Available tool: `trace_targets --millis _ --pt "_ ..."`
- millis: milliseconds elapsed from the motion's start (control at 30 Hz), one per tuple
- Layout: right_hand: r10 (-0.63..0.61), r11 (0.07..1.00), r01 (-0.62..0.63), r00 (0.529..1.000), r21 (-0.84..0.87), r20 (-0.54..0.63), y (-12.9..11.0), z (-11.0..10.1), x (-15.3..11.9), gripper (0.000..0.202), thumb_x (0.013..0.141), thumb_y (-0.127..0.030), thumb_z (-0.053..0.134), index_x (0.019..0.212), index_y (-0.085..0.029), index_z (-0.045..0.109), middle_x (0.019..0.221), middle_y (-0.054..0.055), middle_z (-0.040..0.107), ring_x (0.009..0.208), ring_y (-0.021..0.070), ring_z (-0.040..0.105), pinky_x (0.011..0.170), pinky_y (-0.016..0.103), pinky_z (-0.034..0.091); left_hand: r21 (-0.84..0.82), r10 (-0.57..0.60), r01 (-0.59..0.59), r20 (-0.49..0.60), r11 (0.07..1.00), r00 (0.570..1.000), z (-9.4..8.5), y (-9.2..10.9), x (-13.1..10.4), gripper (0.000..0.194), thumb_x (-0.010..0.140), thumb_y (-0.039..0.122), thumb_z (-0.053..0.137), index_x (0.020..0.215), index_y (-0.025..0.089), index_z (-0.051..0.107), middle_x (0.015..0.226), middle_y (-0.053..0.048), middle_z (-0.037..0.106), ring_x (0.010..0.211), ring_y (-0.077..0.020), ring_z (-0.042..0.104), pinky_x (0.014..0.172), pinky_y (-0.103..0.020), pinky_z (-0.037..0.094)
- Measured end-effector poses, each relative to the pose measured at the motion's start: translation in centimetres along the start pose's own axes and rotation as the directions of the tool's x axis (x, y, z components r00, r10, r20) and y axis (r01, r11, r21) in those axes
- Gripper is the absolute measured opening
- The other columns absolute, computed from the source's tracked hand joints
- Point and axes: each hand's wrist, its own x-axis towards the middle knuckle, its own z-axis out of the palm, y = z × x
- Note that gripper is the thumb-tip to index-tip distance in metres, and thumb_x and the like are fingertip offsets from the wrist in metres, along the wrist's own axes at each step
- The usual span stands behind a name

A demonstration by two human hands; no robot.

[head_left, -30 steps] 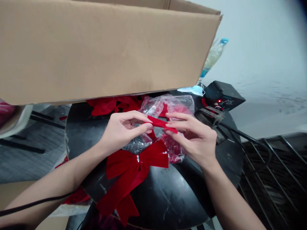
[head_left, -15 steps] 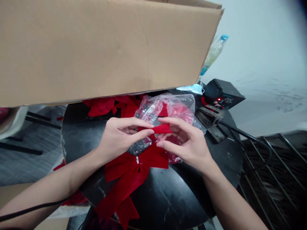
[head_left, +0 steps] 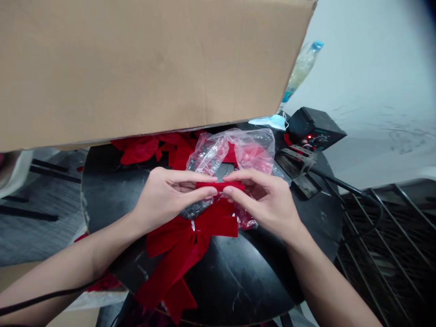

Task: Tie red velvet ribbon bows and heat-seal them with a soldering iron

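Observation:
Between both hands is a narrow folded strip of red fabric (head_left: 220, 186). My left hand (head_left: 172, 190) pinches its left part between thumb and fingers, and my right hand (head_left: 264, 197) pinches its right part the same way. Just below the hands, a red bow (head_left: 194, 236) with long tails lies on the round black table (head_left: 252, 277). Behind the fingers sits a clear plastic bag (head_left: 254, 141) with red pieces in and around it. More red fabric (head_left: 139, 152) lies at the back left of the table.
A large cardboard box (head_left: 153, 68) stands across the back. At the right are a black device (head_left: 316, 129) with a red light, a metal holder (head_left: 299, 165) with a cable, a blue mask (head_left: 270, 121), a plastic bottle (head_left: 303, 68) and a metal rack (head_left: 384, 240).
My right thumb and fingers have closed on the right end of the red strip, which now looks narrower and flatter. The view has shifted slightly.

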Motion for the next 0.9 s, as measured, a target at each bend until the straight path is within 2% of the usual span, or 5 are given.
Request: trace_targets --millis 267,467,633,733,900 --pt "-0.179 0.940 0.218 0.970 -0.263 0.163 0.1 -0.9 0.1 0.020 0.093 -0.025 0.076 0.112 -0.018 0.076 0.094 0.004 0.074 0.082 0.0135 0.069 0.074 0.027 0.054 0.230 0.216 -0.235 0.104 0.945 0.971 -0.2 -0.8 -0.2 0.014 0.085 0.020 0.082 0.099 0.017 0.083 0.084 0.000 0.084 0.070 -0.0133 0.079 0.069 -0.015 0.063" --pt "-0.242 0.852 0.317 0.944 -0.417 0.223 0.0 -0.5 -0.3 0.015 0.103 -0.024 0.061 0.107 -0.015 0.071 0.094 0.006 0.064 0.083 0.0146 0.064 0.078 0.028 0.053 0.514 0.448 -0.505 0.242 0.693 0.861 -0.1 -0.9 -0.2 0.009 0.094 0.012 0.070 0.100 0.012 0.077 0.087 -0.002 0.079 0.076 -0.0088 0.072 0.076 -0.016 0.053" --pt "-0.203 0.856 0.287 0.951 -0.430 0.232 -2.0 -1.1 -2.3 0.010 0.104 -0.023 0.057 0.104 -0.019 0.067 0.094 0.005 0.063 0.083 0.0162 0.062 0.076 0.030 0.052 0.479 0.218 -0.384 0.367 0.789 0.905 -1.4 0.4 -1.4 0.015 0.097 0.031 0.070 0.100 0.018 0.074 0.084 0.001 0.075 0.072 -0.0108 0.069 0.068 -0.020 0.050" --pt "0.003 0.950 0.068 0.974 -0.304 0.226 -3.4 -0.8 -5.8 0.008 0.103 -0.024 0.060 0.101 -0.024 0.067 0.093 0.004 0.065 0.085 0.0162 0.064 0.077 0.029 0.052 0.630 -0.029 -0.309 0.466 0.713 0.884 -2.2 0.0 -3.1 0.036 0.089 0.047 0.076 0.108 0.017 0.072 0.098 -0.006 0.075 0.089 -0.0221 0.070 0.079 -0.031 0.051" --pt "0.303 0.952 -0.288 0.937 -0.103 0.174 -3.1 3.4 -11.5 0.014 0.103 -0.031 0.060 0.098 -0.025 0.072 0.104 0.005 0.071 0.094 0.0190 0.069 0.084 0.032 0.054 0.714 -0.193 -0.206 0.434 0.669 0.880 -2.1 -0.9 -4.6 0.022 0.089 0.038 0.075 0.093 0.017 0.070 0.092 -0.006 0.069 0.086 -0.0242 0.065 0.077 -0.035 0.047"
